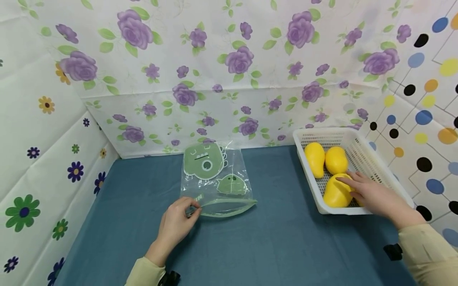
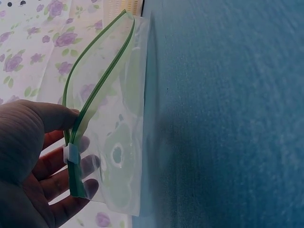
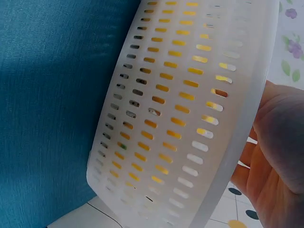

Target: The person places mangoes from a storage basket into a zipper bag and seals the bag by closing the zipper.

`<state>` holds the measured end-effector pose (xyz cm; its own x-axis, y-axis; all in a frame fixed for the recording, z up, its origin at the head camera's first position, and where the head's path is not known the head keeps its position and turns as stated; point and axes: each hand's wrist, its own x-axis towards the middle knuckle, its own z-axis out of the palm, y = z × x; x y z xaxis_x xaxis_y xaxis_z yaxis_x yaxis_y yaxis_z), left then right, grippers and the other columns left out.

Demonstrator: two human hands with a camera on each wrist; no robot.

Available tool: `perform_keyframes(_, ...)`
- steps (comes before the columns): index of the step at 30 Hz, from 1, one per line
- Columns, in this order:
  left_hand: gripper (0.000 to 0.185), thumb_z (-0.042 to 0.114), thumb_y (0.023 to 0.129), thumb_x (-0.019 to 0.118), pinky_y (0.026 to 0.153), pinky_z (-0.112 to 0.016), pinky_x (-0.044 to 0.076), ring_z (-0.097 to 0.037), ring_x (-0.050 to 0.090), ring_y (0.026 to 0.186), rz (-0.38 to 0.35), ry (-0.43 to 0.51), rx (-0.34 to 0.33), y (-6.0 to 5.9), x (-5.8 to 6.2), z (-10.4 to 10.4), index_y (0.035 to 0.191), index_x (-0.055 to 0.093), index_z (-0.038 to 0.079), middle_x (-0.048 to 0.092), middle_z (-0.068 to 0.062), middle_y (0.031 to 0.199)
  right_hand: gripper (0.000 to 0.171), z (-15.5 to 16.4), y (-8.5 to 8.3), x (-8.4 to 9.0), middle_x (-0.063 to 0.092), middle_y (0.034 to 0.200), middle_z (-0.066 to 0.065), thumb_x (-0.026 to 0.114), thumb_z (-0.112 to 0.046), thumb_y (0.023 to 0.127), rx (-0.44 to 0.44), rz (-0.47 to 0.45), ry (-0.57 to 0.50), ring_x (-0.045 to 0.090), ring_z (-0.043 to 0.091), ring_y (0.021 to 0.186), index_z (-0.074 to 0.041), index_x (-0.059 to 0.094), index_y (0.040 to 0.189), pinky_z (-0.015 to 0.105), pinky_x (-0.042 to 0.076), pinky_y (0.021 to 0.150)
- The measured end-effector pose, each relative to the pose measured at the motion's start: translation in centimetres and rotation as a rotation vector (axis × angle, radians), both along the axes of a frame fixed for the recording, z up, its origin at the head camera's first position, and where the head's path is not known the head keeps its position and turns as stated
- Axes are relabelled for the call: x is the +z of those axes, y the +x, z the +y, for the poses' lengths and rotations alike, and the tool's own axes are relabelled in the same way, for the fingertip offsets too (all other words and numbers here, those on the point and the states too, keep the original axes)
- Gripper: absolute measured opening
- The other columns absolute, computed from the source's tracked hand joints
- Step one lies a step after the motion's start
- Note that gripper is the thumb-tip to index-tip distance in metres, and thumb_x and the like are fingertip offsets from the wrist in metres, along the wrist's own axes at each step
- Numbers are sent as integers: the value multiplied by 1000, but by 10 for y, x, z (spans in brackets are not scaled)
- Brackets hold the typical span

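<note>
Your left hand (image 1: 176, 222) pinched clear plastic bag (image 1: 212, 187) | left of white plastic basket (image 1: 370, 161) | right hand (image 1: 380, 199) spread, unclenched, over yellow rounded fruit (image 1: 336, 194) inside

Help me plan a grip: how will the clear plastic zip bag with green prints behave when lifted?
Probably floppy: the bag shows wrinkled, see-through film. Likely light too, with nothing visible inside. Its glossy surface may feel slippery.

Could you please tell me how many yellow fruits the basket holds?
4 show: a long fruit at the back left, a rounder fruit beside it, a large fruit in front, and another fruit mostly hidden by the right hand, which may cover more.
</note>
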<state>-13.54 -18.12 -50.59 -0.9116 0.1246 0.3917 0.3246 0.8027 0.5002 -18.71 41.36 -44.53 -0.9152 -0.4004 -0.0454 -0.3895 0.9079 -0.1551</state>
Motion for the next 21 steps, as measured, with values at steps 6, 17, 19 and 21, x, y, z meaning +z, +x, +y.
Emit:
perform_keyframes(6,17,12,91,88,56,-28,46,-3,51,63,5,-4,1,0,0,1,94,77,24,73,5,101,66,-1,-6,-2,39,163,31,74,0,96,-3,-31,3,37,59,146,-17,56,157,72,45,103)
perform_keyframes(17,17,13,91,88,54,-28,44,-2,48,61,-13,-9,5,-1,-3,2,95,76,25,72,6,100,75,-9,-16,0,40,164,29,80,9,86,93,-45,81,33,62,147,-19,61,153,75,41,106)
perform_keyframes(19,17,14,91,88,54,-27,44,-2,48,61,-23,-9,10,0,-3,2,94,76,25,72,6,100,76,-11,-16,1,39,165,28,80,8,86,104,-44,98,34,61,146,-20,61,154,75,40,107)
perform_keyframes(21,17,14,91,89,54,-27,44,-1,48,61,-27,-9,12,0,-3,2,94,76,25,72,6,99,75,-13,-16,2,39,165,28,78,9,88,106,-49,114,34,61,147,-22,60,155,76,39,108)
